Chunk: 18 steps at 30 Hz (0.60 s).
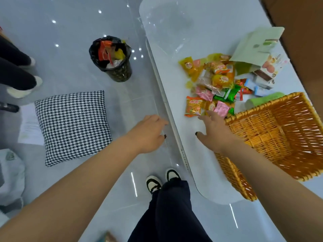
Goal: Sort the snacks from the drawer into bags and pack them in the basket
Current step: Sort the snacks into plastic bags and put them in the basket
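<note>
On the worktop [174,70] the snacks [212,85] lie piled ahead of my right hand [215,131], the basket [272,137] just right of it. Left, on the floor, a cushion [72,126] lies nearer me than the bin [111,58].

Heads up, your right hand [215,131] covers the near left corner of the wicker basket [279,137], and the basket's right side runs off the picture edge. Its rim hides part of the green bag [262,101] behind it. The snack pile [215,84] is so stacked you can't count the packets underneath, and the print on them is too blurry to read. Your left hand's fingertips [162,122] are smeared, so I can't tell if they touch the table edge [174,123].
</note>
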Each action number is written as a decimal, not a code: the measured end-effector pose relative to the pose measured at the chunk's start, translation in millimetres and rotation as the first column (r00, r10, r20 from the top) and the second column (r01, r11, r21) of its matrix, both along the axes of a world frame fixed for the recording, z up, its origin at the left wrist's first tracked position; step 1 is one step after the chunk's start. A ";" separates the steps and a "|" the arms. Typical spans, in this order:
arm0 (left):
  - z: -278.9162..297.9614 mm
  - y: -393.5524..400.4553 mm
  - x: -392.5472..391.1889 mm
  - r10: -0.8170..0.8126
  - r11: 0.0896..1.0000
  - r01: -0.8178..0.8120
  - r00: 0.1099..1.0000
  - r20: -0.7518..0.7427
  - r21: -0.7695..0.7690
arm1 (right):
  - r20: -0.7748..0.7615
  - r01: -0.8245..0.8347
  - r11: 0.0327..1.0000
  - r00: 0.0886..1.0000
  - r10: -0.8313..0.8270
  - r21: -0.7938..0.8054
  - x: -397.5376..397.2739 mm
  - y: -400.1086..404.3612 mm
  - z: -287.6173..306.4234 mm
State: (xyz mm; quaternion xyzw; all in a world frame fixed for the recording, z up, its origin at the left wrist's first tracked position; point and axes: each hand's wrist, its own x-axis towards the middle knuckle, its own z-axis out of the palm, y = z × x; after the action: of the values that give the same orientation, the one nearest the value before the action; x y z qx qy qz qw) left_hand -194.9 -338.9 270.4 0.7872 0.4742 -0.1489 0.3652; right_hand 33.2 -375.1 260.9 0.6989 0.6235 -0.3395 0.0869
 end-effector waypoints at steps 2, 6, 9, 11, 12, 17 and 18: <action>-3.4 19.5 1.3 -0.032 0.999 0.032 0.999 0.002 -0.018 | 0.000 0.028 0.999 1.000 -0.028 -0.016 -2.9 11.1 -6.8; -17.4 75.9 10.7 -0.137 0.990 0.136 0.991 -0.007 -0.038 | -0.010 0.105 0.994 0.994 -0.106 -0.029 -0.9 41.8 -21.6; -29.8 129.2 23.1 -0.162 0.986 0.161 0.987 -0.002 -0.043 | -0.010 0.150 0.987 0.988 -0.151 -0.053 6.8 71.0 -34.5; -36.4 167.4 35.0 -0.173 0.983 0.173 0.985 -0.006 -0.064 | -0.012 0.172 0.981 0.985 -0.174 -0.086 13.2 94.7 -44.9; -39.6 186.1 41.8 -0.187 0.980 0.186 0.982 -0.006 -0.074 | -0.011 0.195 0.975 0.980 -0.198 -0.103 16.9 107.6 -49.0; -56.2 262.2 65.6 -0.308 0.946 0.301 0.950 -0.047 -0.117 | -0.024 0.311 0.928 0.946 -0.322 -0.205 28.5 163.0 -56.6; -58.6 272.7 68.9 -0.326 0.940 0.317 0.943 -0.057 -0.127 | -0.029 0.323 0.923 0.942 -0.336 -0.209 30.5 171.9 -56.3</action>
State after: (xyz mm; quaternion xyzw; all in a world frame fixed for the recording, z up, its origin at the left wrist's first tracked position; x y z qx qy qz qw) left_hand -125.9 -66.1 211.8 0.8252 0.3434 -0.2644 0.3623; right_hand 63.7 -203.2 204.7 0.7700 0.4622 -0.4327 0.0789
